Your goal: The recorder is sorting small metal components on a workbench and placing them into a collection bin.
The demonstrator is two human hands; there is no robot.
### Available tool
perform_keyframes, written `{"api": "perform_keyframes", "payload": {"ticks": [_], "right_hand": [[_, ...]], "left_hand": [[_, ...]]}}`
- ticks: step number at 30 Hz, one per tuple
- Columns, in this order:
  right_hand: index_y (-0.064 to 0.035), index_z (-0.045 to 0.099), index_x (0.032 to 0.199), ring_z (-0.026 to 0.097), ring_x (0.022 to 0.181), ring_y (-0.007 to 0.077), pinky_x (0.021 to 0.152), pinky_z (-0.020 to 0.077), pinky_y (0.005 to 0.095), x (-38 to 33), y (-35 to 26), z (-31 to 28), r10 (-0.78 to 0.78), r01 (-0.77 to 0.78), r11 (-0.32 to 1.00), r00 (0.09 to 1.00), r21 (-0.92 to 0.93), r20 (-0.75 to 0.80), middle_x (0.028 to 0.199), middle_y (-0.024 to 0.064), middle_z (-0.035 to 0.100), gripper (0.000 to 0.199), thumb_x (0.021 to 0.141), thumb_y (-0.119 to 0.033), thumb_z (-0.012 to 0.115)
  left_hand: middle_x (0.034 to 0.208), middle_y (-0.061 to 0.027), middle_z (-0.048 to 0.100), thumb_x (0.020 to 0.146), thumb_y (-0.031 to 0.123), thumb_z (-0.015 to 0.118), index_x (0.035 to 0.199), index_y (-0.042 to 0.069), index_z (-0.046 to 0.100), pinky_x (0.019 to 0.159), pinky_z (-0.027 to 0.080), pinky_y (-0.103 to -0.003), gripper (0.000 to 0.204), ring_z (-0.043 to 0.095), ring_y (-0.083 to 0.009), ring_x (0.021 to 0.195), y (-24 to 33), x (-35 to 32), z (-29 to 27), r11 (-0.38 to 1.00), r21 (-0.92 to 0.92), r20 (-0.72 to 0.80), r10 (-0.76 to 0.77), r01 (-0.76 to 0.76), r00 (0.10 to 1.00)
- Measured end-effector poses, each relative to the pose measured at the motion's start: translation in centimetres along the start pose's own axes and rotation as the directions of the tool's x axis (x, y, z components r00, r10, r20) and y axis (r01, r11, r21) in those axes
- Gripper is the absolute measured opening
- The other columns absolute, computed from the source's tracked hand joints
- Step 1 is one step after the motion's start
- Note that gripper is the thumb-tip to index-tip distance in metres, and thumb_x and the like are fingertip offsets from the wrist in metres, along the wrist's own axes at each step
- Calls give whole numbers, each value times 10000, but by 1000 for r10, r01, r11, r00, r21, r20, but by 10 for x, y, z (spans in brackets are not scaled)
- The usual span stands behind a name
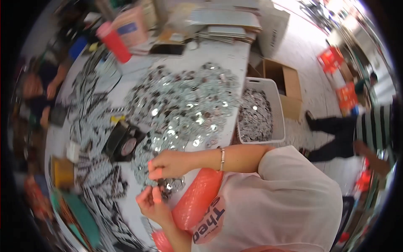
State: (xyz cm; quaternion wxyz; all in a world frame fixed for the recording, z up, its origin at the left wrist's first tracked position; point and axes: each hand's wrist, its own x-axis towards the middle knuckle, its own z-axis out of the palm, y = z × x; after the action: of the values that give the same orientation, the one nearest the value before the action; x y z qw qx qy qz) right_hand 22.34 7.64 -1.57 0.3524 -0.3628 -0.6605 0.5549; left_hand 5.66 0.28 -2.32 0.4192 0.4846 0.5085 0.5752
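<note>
My right hand (168, 164), with a bracelet at its wrist, reaches in over the table edge. Its fingers are curled into a pinch, and pinkish-orange covers sit on the tips. Just below, my left hand (154, 207) has its covered fingertips pressed together too. The two hands nearly meet above a small cluster of shiny metal pieces (173, 185). What lies between the fingers is too small and blurred to make out. A wide heap of small round silvery pieces (184, 96) spreads past my right hand. Red bubble wrap (195, 199) lies against my shirt between the forearms.
A black device (122, 142) stands beside the heap, near strips of metal pieces (90, 168). A white basket (280, 113) of silvery pieces and an open cardboard box (291, 80) stand beside the table. A red bottle (114, 42) stands near stacked flat sheets (226, 25). Other people are nearby.
</note>
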Motion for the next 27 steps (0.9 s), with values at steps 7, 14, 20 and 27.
{"api": "perform_keyframes", "payload": {"ticks": [7, 14, 20, 27], "right_hand": [[-27, 616, 836, 513, 555, 60, 508, 414, 234, -3, -11, -11, 4, -20, 885, 999, 466, 36, 654, -3, 582, 190, 884, -207, 579], [-31, 630, 855, 518, 536, 71, 480, 417, 241, -20, -15, -17, -98, 82, 967, 994, 240, 56, 611, 15, 569, 113, 871, -136, 590], [-14, 634, 826, 528, 514, 79, 463, 412, 231, -5, -13, 1, -93, -27, 881, 969, 472, 228, 630, 34, 611, 60, 847, -51, 590], [-7, 651, 875, 642, 793, 203, 689, 506, 296, -9, -11, 6, -214, 61, 966, 738, 253, 640, 1006, 152, 648, 91, 815, -73, 633]], "left_hand": [[856, -73, 586, 816, 13, 646, 960, -15, 544, 660, 497, -243, 178, 589, -142, 721, 1, 1, 3, 983, 183, 9, -24, 22, 1000], [821, -86, 627, 751, 20, 703, 896, 26, 585, 654, 488, -270, 186, 588, -155, 710, 5, 12, 0, 896, 366, 87, 235, -250, 968], [901, -92, 651, 732, 12, 718, 971, 41, 642, 696, 498, -269, 253, 619, -179, 804, 21, -2, -1, 871, 463, 107, 131, -166, 986], [978, -86, 655, 695, 70, 741, 1004, 63, 633, 692, 480, -314, 328, 619, -243, 838, 77, 16, -80, 625, 759, 50, 220, -180, 974]]}}
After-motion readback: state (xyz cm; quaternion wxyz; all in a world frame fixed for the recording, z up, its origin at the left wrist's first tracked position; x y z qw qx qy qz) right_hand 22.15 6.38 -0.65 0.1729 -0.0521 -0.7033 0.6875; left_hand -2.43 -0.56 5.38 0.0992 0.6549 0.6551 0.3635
